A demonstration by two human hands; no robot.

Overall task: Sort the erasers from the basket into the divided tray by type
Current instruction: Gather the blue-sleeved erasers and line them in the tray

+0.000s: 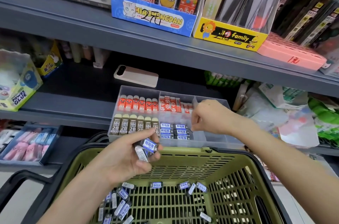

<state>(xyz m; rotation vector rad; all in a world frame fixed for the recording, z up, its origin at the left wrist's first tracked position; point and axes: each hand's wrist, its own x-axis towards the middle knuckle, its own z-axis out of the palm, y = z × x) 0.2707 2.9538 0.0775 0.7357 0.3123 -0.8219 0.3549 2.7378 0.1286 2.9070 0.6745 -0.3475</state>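
Shop shelf, left hand (126, 157) gripping blue erasers (147, 148) angled diagonally

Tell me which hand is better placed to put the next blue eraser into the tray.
The right hand: it hovers beside the blue erasers in the tray, while the left hand holds spare erasers.

The basket (183, 154) sits at 6 o'clock with loose erasers (117, 203) in it. The tray (211, 141) stands behind it at 12 on a shelf (73, 113). A phone (136, 76), probably, lies behind the tray, toward 11.
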